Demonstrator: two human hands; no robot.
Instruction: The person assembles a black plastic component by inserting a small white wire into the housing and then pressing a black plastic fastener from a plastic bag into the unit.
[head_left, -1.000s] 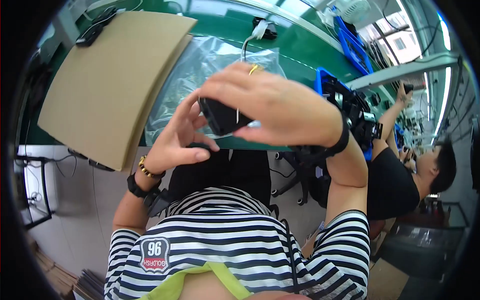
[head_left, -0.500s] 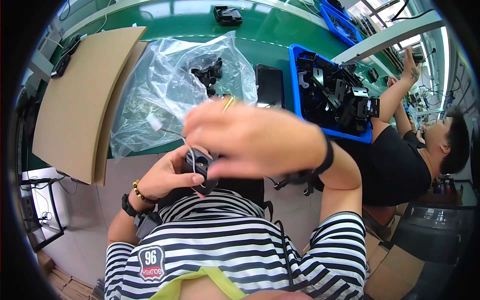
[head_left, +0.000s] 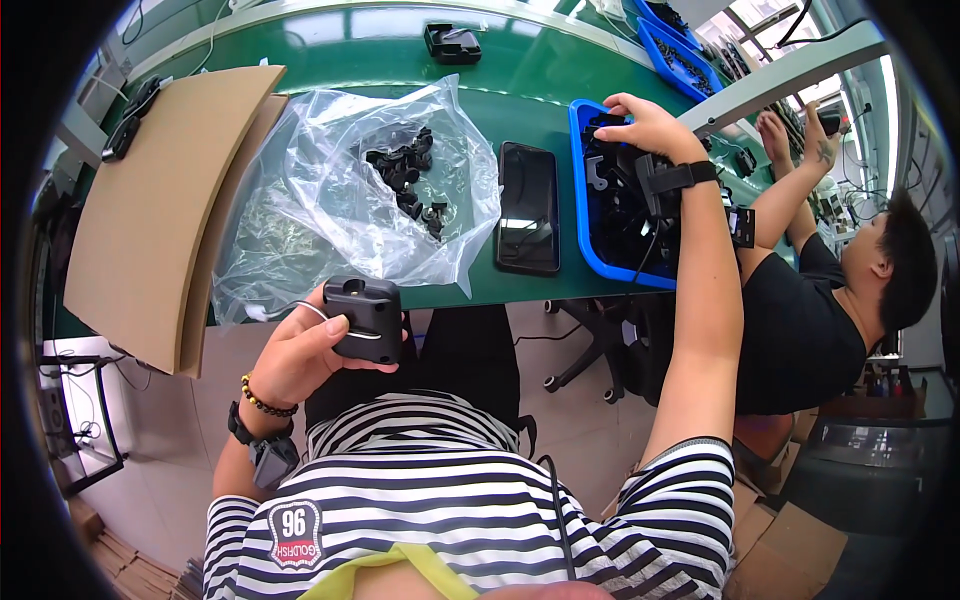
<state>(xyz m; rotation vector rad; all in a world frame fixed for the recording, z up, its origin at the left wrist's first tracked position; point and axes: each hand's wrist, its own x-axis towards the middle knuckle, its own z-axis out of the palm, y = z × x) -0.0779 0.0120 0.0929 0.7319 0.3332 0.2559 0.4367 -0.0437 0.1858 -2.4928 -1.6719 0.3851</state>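
Note:
My left hand (head_left: 300, 350) is closed round a black, box-shaped plastic housing (head_left: 366, 318), with the thumb on its near side. A thin white cable (head_left: 295, 306) runs from the housing past my fingers to a white connector (head_left: 258, 313). Over the far left corner of a blue bin (head_left: 582, 225), my right hand (head_left: 655, 130) reaches in with thumb and forefinger apart. Nothing shows between them, and the other fingers are partly hidden. Below the hand lie black plastic and metal parts (head_left: 610, 190), heaped in the bin.
A clear plastic bag (head_left: 300, 190) with small black parts (head_left: 405, 175) lies on the green table (head_left: 540, 95). Beside it rests a black phone-like slab (head_left: 528, 210). Cardboard sheets (head_left: 165, 200) overhang at left. A co-worker (head_left: 810, 330) sits at right, near a grey beam (head_left: 790, 80).
My right hand has left the housing and moved up and right to the blue bin. The housing has tilted in my left hand and sits slightly higher and further left.

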